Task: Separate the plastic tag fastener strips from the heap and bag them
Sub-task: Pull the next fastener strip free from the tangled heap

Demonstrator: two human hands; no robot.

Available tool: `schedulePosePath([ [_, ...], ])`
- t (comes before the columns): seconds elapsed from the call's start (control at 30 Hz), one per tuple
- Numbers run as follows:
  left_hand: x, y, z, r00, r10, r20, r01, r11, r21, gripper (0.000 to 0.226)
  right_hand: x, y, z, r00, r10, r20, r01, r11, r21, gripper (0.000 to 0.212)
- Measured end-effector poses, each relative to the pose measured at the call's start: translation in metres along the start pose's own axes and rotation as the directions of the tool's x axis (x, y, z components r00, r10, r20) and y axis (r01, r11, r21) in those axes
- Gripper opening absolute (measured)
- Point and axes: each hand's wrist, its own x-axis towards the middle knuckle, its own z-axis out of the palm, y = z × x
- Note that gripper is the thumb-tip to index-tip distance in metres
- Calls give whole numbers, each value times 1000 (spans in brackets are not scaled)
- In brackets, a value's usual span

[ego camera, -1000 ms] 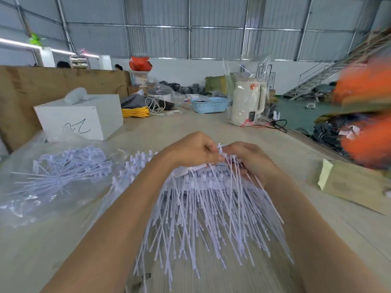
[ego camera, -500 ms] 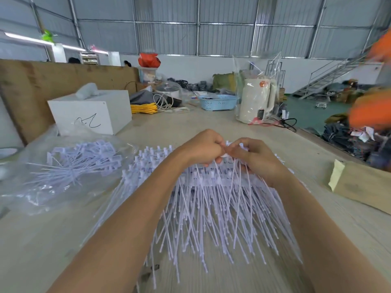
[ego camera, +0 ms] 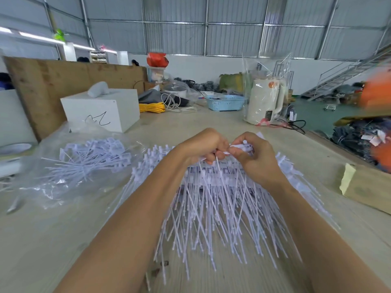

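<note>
At the far left, a clear plastic bag lies crumpled on the wooden table, with a bundle of white fastener strips already inside it. Behind the bag stands a white box with a black scribble on its front face and a pale lump resting on top. Further back lies a coil of yellow cord.

In the middle, the heap of plastic tag fasteners fans out toward the viewer — thin white stems spreading over the table, their heads gathered at the far end under the hands. The left hand is curled over the top of the heap, its fingers bent round a strip's head end. Touching it, the right hand pinches the same white strip between thumb and fingertips, so both hands are clamped on it just above the heap.

Beyond the hands sits a light blue basket, and to its right a cream kettle wrapped in clear film, with a black cable trailing beside it. At the right edge of the table lies a piece of brown cardboard with a pale yellow corner — past it, blurred orange shapes.
</note>
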Motion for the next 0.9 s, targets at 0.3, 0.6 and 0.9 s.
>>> schedulePosePath([
  [0.3, 1, -6, -6, 973, -49, 225, 137, 907, -397, 28, 0, -12, 0, 992, -124, -11, 124, 985, 116, 3],
  [0.6, -2, -3, -6, 961, 45, 274, 89, 885, -458, 22, 6, -7, -6, 980, 134, -149, -88, 957, 278, 16],
  [0.9, -4, -2, -4, 997, 72, 30, -70, 996, -56, 16, 11, -11, -50, 913, 366, -182, -207, 797, 568, 15],
])
